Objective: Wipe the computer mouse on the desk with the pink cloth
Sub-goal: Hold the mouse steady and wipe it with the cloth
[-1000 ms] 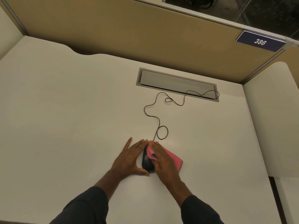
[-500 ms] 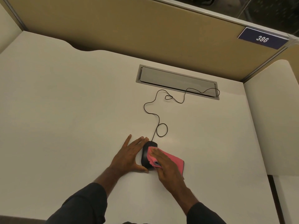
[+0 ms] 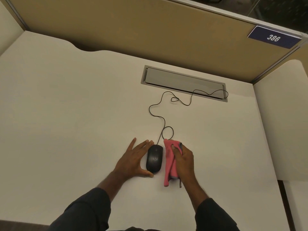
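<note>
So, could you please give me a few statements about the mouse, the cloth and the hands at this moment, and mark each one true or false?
1. The pink cloth lies draped over the top of the mouse. False: it is bunched beside the mouse, on its right, and the mouse's top is bare.
2. The right hand grips the cloth. True.
3. The left hand lies flat against the mouse's left side, fingers straight. True.
4. The mouse is wireless. False: a black cable runs from its front to the grey slot in the desk.
5. The sign on the partition reads 386. True.
</note>
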A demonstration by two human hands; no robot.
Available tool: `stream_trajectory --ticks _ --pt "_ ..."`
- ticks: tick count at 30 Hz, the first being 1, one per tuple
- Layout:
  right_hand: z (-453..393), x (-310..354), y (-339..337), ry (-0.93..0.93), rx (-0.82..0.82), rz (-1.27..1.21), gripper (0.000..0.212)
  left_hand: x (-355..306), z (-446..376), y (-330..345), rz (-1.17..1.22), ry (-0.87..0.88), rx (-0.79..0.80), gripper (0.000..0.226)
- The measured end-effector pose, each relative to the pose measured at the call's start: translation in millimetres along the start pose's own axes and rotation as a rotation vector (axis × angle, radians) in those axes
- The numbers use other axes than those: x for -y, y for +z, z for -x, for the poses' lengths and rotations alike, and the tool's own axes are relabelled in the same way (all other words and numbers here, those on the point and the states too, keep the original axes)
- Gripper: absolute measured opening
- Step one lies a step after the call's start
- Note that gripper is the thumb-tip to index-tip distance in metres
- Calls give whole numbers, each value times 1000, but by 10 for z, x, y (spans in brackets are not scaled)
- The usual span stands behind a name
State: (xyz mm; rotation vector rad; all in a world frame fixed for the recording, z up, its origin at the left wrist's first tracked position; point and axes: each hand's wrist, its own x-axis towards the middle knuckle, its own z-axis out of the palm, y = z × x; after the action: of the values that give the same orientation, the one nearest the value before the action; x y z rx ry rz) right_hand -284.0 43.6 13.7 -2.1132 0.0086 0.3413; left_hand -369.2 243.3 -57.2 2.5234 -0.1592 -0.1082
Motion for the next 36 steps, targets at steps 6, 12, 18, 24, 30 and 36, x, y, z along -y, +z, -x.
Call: stream_trajectory --ticks 6,12,18,24,30,36 --pt "-25 -68 238 -143 171 177 24 -11 6 6 -5 3 -6 126" --pt "187 -193 391 -266 265 204 52 -47 7 -6 14 0 -18 123" --pt "298 -289 306 -437 287 319 62 -28 4 10 -4 16 -14 123" --pt "521 -430 214 -540 303 331 64 -47 2 9 0 9 -32 124" --pt "657 -418 106 -527 317 294 55 -43 12 2 28 5 -38 122" --pt "411 -238 -1 -303 113 67 36 -1 7 3 2 -1 -19 129"
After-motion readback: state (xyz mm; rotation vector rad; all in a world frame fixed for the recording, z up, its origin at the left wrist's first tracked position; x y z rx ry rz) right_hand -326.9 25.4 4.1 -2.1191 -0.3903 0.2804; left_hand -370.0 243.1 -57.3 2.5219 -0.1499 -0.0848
